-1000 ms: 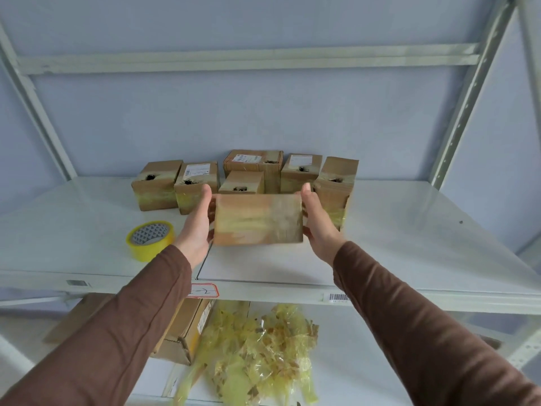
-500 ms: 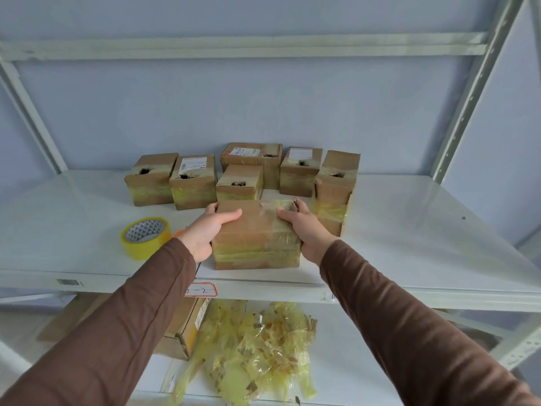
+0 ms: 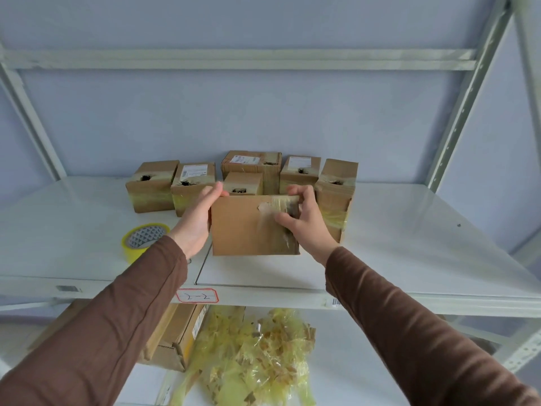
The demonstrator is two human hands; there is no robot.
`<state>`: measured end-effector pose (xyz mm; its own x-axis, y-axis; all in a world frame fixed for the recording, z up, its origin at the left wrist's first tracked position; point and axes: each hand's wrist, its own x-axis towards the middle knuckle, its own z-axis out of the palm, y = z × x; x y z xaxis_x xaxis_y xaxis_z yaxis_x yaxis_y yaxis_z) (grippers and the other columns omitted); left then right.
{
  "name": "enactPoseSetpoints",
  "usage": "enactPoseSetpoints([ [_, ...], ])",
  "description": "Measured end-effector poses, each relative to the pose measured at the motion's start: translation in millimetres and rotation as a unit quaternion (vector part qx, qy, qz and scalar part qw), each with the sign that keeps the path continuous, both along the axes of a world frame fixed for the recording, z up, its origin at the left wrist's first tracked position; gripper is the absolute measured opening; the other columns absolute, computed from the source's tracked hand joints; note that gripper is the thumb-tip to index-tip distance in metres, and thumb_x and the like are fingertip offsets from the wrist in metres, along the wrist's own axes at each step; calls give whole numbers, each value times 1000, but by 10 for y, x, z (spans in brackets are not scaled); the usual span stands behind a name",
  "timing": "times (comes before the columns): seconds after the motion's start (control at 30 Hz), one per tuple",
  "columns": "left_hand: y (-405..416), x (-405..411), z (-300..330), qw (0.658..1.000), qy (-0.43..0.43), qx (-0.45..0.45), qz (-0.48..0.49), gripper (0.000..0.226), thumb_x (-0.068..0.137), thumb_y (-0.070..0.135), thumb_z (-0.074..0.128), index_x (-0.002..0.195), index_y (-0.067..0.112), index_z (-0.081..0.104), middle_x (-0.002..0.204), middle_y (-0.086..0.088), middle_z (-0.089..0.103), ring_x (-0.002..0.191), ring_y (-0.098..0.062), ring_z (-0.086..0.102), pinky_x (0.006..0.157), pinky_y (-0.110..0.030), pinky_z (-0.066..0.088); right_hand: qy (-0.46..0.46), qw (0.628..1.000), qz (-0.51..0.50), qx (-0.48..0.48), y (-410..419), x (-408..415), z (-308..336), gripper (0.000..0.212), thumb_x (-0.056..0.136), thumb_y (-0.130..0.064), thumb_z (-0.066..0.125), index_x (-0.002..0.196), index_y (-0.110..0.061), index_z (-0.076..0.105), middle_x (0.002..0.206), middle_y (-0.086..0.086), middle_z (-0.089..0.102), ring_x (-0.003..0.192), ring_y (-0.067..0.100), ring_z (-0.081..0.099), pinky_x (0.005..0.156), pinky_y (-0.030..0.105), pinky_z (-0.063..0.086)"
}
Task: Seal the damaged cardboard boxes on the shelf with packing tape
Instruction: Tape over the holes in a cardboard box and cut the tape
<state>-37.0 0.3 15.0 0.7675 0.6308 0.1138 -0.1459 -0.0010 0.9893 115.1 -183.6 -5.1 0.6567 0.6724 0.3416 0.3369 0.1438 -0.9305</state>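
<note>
A brown cardboard box [image 3: 243, 230] stands near the front of the white shelf [image 3: 409, 253], a plain face turned to me, with crumpled clear tape at its upper right corner. My left hand [image 3: 196, 221] lies flat against the box's left side, fingers straight. My right hand [image 3: 304, 221] grips the upper right corner, fingers curled over the top edge and thumb on the taped face. A yellow roll of packing tape [image 3: 140, 240] lies on the shelf to the left. Behind stand several boxes with torn holes, such as one [image 3: 152, 186] at far left.
A tall taped box [image 3: 336, 194] stands right beside my right hand. Grey shelf uprights [image 3: 465, 92] rise at both sides, a crossbar overhead. On the lower shelf lie a flat cardboard box [image 3: 175, 338] and a heap of crumpled yellow tape scraps [image 3: 254, 356].
The box has been tipped up so a plain face points at me. My right hand shifted onto its upper right corner; my left hand slid to the left side.
</note>
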Motion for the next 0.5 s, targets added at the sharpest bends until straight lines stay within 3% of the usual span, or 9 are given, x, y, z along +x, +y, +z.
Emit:
enactPoseSetpoints([
  [0.1, 75, -51, -84, 995, 19, 93, -15, 11, 104, 20, 55, 95, 19, 61, 164, 11, 35, 152, -12, 25, 117, -33, 15, -161, 985, -22, -50, -29, -2, -78, 42, 85, -12, 78, 107, -17, 43, 132, -2, 47, 119, 23, 51, 90, 42, 58],
  [0.2, 114, -137, -178, 979, 69, 182, -54, 34, 103, 7, 50, 125, 29, 64, 169, 15, 19, 149, 1, 17, 116, -28, 15, -235, 968, -23, -85, -45, 20, -177, 40, 83, -13, 79, 104, -14, 45, 130, -3, 47, 121, 22, 46, 103, 47, 47],
  [0.3, 144, -133, -109, 953, 96, 276, -73, 44, 107, 24, 51, 148, 41, 48, 168, 24, 12, 151, 9, 6, 124, -31, 10, -293, 950, -21, -109, -37, 39, -109, 55, 87, -38, 79, 127, -17, 48, 144, -4, 45, 134, 18, 41, 113, 42, 40],
  [0.37, 185, -86, -74, 894, 142, 415, -88, 60, 102, 49, 54, 158, 36, 36, 168, 25, 10, 152, 10, -2, 125, -33, 5, -372, 915, 1, -156, -5, 71, -25, 79, 91, -58, 67, 154, -23, 37, 163, -6, 35, 151, 13, 27, 125, 41, 24],
  [0.4, 207, -58, -74, 853, 163, 487, -93, 68, 98, 57, 54, 159, 35, 33, 168, 23, 13, 154, 7, -2, 126, -35, 4, -414, 891, 9, -185, 27, 87, 5, 80, 94, -61, 60, 160, -25, 32, 166, -5, 30, 155, 13, 21, 128, 43, 15],
  [0.43, 233, -32, -89, 817, 172, 542, -93, 71, 97, 61, 53, 159, 34, 33, 167, 20, 17, 155, 4, 3, 128, -36, 6, -443, 872, 13, -208, 57, 91, 22, 75, 98, -59, 54, 160, -24, 33, 166, -4, 31, 156, 13, 20, 129, 46, 12],
  [0.5, 269, 0, -136, 794, 160, 581, -78, 65, 98, 61, 49, 156, 33, 39, 164, 16, 29, 154, -1, 17, 129, -38, 13, -464, 858, 3, -221, 101, 84, 32, 55, 105, -46, 49, 154, -20, 46, 160, -1, 44, 153, 17, 31, 127, 51, 19],
])
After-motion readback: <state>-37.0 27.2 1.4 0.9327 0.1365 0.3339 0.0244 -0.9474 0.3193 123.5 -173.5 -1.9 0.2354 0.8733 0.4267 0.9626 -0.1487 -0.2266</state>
